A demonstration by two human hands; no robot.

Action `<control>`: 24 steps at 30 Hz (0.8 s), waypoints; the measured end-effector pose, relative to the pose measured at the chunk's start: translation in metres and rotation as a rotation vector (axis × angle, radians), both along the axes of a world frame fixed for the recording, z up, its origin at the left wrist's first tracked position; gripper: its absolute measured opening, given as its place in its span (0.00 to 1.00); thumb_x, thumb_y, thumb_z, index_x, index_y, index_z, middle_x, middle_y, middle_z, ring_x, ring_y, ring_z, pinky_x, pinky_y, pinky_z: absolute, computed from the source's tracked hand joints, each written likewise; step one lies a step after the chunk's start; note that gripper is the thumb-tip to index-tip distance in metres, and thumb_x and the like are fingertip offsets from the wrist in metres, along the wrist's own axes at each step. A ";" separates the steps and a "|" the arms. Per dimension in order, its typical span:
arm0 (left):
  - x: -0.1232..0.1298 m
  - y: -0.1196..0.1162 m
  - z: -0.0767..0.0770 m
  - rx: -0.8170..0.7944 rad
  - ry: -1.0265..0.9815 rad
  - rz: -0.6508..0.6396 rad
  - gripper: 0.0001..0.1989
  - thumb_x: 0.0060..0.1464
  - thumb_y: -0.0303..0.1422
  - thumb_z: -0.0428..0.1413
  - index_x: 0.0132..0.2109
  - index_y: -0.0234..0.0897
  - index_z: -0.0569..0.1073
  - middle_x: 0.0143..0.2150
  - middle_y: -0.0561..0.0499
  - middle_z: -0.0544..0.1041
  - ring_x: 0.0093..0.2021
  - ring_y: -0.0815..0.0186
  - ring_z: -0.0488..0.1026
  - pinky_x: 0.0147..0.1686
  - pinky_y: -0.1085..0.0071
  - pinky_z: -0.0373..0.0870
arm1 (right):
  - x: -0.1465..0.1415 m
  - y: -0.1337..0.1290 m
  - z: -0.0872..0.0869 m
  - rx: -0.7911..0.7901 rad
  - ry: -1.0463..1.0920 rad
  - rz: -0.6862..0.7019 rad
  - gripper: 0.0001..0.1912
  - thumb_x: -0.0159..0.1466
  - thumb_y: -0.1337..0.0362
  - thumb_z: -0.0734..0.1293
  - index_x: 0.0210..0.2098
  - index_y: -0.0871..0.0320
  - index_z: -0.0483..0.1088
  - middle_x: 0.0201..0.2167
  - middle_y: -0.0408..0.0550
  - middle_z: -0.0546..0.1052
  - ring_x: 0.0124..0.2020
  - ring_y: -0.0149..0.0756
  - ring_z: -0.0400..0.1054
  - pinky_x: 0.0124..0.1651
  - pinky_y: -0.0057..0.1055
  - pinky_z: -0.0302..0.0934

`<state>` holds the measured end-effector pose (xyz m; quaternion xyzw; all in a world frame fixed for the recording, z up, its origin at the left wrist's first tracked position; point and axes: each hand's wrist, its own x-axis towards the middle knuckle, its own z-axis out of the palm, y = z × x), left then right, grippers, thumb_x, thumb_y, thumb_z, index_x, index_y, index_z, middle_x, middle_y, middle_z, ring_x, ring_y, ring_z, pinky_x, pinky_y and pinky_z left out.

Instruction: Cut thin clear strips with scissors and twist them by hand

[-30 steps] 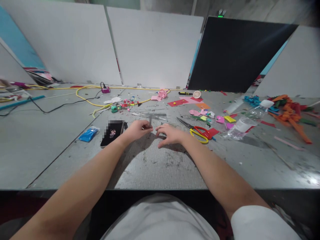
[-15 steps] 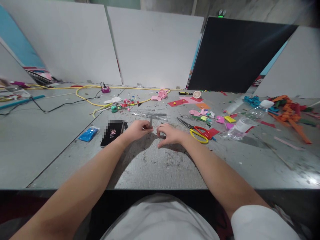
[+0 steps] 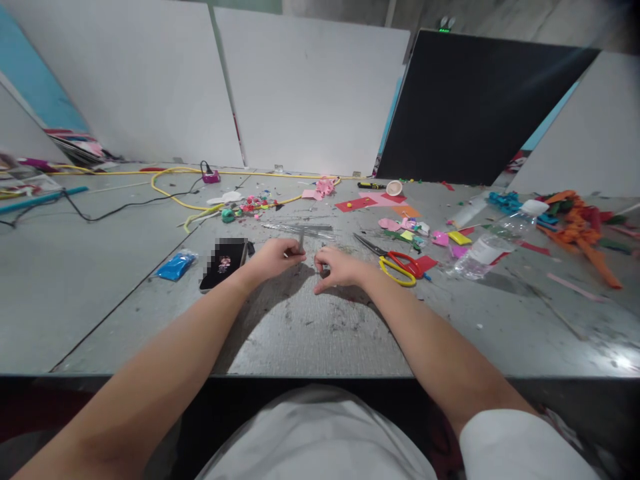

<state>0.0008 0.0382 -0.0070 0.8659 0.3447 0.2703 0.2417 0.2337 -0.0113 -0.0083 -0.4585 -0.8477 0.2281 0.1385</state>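
Near the middle of the grey table (image 3: 320,340), my left hand (image 3: 279,259) pinches a small bundle of thin grey wires (image 3: 301,239) that stands up from its fingertips. My right hand (image 3: 337,268) is just to the right, its thumb apart from its curled fingers and nothing plain to see between them. The two hands do not touch. More thin wires (image 3: 315,230) lie flat behind my hands. Scissors (image 3: 397,265) with red and yellow handles lie to the right of my right hand.
A phone (image 3: 225,263) and a blue packet (image 3: 176,265) lie on the left. Coloured scraps (image 3: 360,203) are scattered behind. At the right are a clear bottle (image 3: 493,243) and orange strips (image 3: 575,223). A yellow cord (image 3: 160,183) runs along the back.
My hands have hardly moved; the right thumb and fingers are slightly shifted. The view has shifted a little.
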 end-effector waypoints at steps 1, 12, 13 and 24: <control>0.000 0.000 0.000 0.000 0.001 0.001 0.11 0.57 0.40 0.60 0.33 0.37 0.77 0.30 0.52 0.79 0.32 0.65 0.73 0.35 0.69 0.67 | 0.000 0.000 -0.001 -0.007 0.001 0.001 0.26 0.48 0.57 0.84 0.33 0.54 0.66 0.40 0.45 0.68 0.48 0.42 0.63 0.47 0.31 0.57; 0.000 0.002 -0.002 0.025 -0.010 -0.017 0.10 0.56 0.39 0.60 0.33 0.37 0.76 0.28 0.54 0.78 0.30 0.67 0.72 0.33 0.70 0.66 | -0.003 -0.005 0.001 -0.041 0.038 -0.040 0.28 0.48 0.58 0.84 0.40 0.54 0.67 0.46 0.46 0.67 0.43 0.38 0.64 0.43 0.31 0.59; 0.000 0.003 -0.002 0.031 -0.011 -0.019 0.10 0.56 0.39 0.60 0.32 0.37 0.75 0.28 0.54 0.78 0.30 0.67 0.72 0.33 0.70 0.65 | -0.004 -0.007 0.002 -0.045 0.043 -0.040 0.28 0.49 0.58 0.84 0.41 0.54 0.66 0.47 0.46 0.67 0.42 0.37 0.64 0.43 0.31 0.59; 0.001 -0.001 0.002 -0.071 -0.033 -0.058 0.13 0.56 0.41 0.60 0.31 0.36 0.75 0.27 0.54 0.75 0.29 0.68 0.69 0.31 0.72 0.63 | -0.011 -0.025 0.025 0.105 0.125 0.009 0.25 0.53 0.64 0.83 0.41 0.55 0.66 0.48 0.45 0.63 0.39 0.31 0.64 0.47 0.33 0.64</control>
